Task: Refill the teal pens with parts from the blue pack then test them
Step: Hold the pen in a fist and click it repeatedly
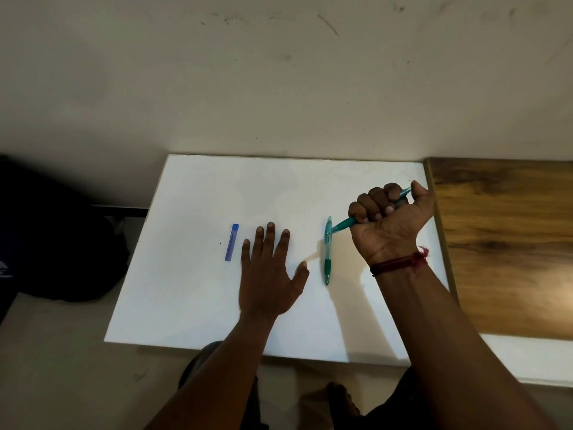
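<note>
- A right hand (391, 217) fists one translucent teal plastic pen (342, 225), fingers closed around its barrel, above the white tabletop (192, 305).
- The left hand (269, 274) lies flat, fingers spread, empty.
- A second teal pen (327, 252) and the slim blue refill pack (231, 242) lie untouched; opening the held pen likely comes next.

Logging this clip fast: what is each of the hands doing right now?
Left hand: open, flat on the white board, holding nothing.
Right hand: closed in a fist around a teal pen.
</note>
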